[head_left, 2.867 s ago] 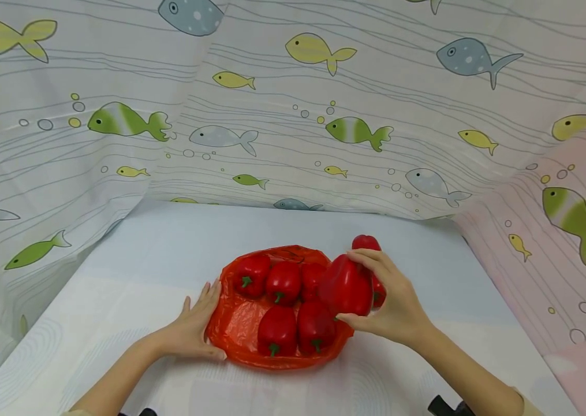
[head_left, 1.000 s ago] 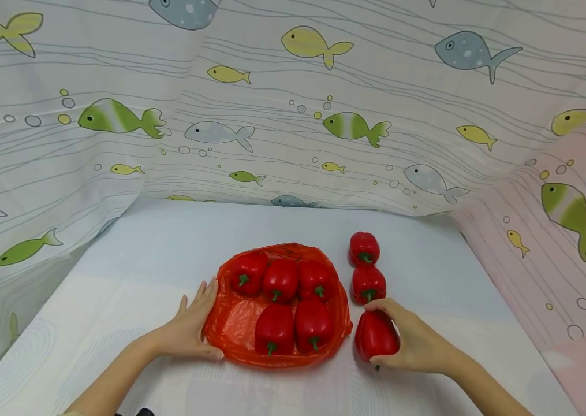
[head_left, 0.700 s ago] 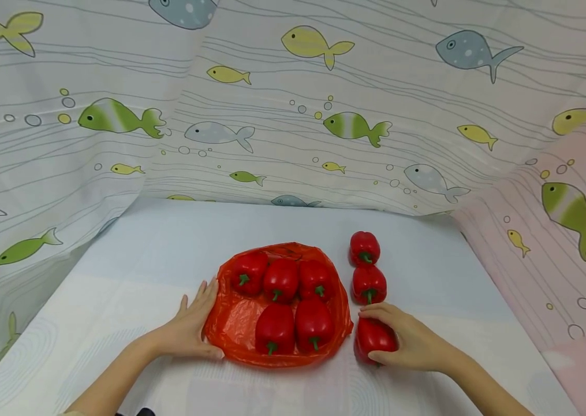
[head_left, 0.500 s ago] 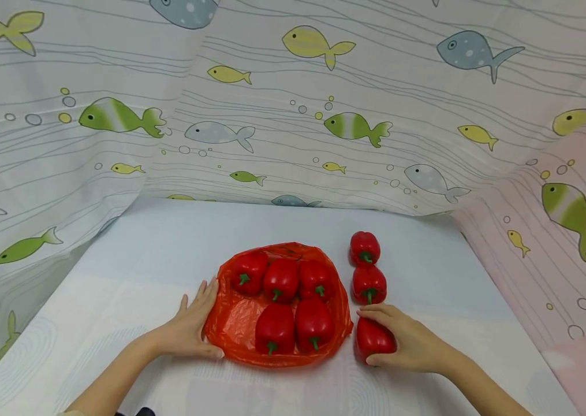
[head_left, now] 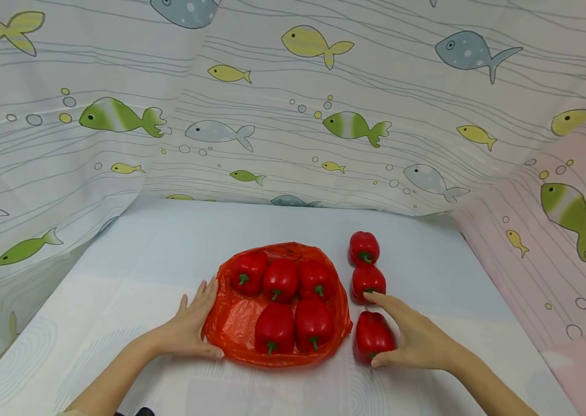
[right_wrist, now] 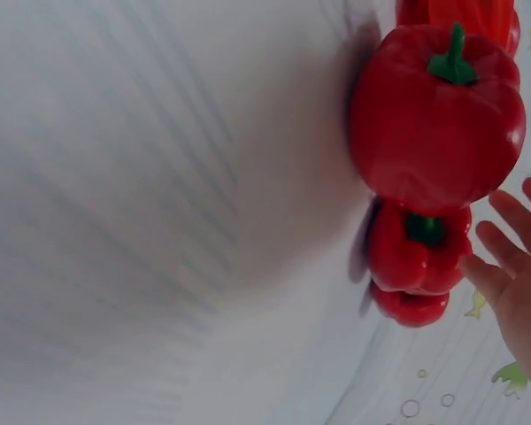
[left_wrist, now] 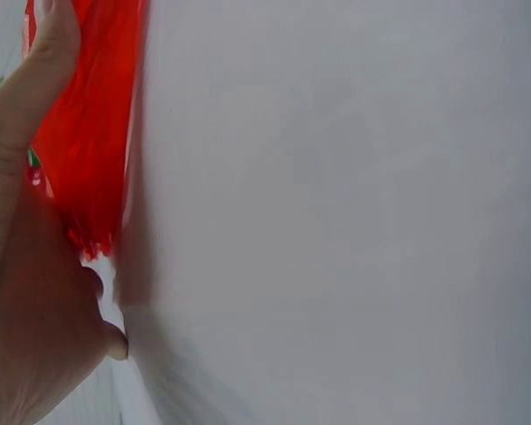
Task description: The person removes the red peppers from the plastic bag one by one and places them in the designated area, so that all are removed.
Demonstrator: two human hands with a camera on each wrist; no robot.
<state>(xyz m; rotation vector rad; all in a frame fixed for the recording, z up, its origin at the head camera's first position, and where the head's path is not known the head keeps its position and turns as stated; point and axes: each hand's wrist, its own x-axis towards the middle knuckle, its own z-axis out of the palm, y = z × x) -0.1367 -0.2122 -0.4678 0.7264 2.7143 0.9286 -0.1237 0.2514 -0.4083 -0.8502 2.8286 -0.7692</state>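
Note:
An orange-red plastic bag (head_left: 238,320) lies spread like a shallow bowl, with several red bell peppers (head_left: 274,326) in it. My left hand (head_left: 191,332) rests against its left side, fingers straight, thumb at the near edge; the left wrist view shows the bag's wall (left_wrist: 93,133) by the thumb. To the right of the bag, my right hand (head_left: 414,338) is spread around the right side of a red bell pepper (head_left: 372,336) on the table. In the right wrist view, the fingers (right_wrist: 513,257) stand off that bell pepper (right_wrist: 434,133).
Two more red bell peppers, a middle one (head_left: 368,278) and a far one (head_left: 364,247), line up behind the nearest one, right of the bag. A pale cloth covers the table (head_left: 168,242). A fish-print curtain (head_left: 272,104) encloses the back and sides.
My right hand has brought a bell pepper from the bag's right side down to the table, at the near end of the row. Its fingers have since spread away. The left hand keeps its place.

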